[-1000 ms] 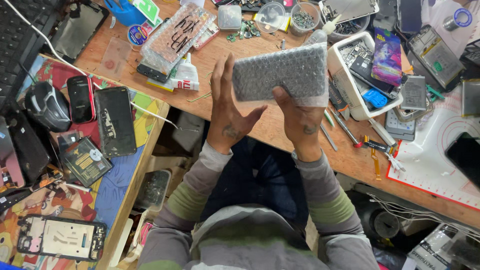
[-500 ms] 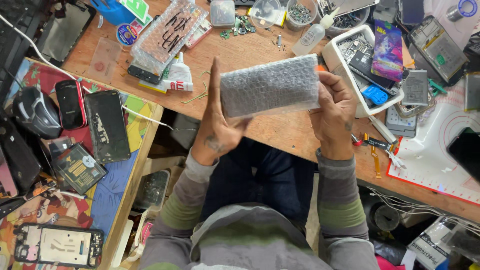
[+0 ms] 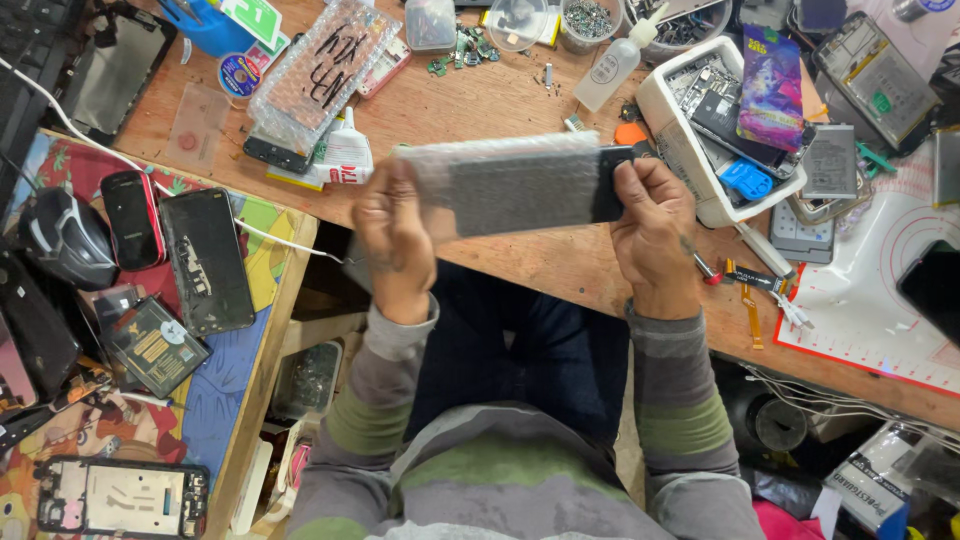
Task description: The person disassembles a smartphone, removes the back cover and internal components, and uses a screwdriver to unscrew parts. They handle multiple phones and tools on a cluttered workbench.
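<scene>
Above the wooden bench [image 3: 480, 90], hands [image 3: 398, 232] [image 3: 655, 222] grip a bubble-wrap sleeve [image 3: 505, 182]

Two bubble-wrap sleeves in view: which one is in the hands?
The plain bubble-wrap sleeve, gripped by the left hand and right hand, dark part poking out. The other bubble-wrap sleeve, scrawled in black, lies on the desk.

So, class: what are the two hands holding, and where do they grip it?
A dark flat panel in a bubble-wrap sleeve. The left hand grips the sleeve's left end; the right hand grips the panel's exposed right end.
</scene>
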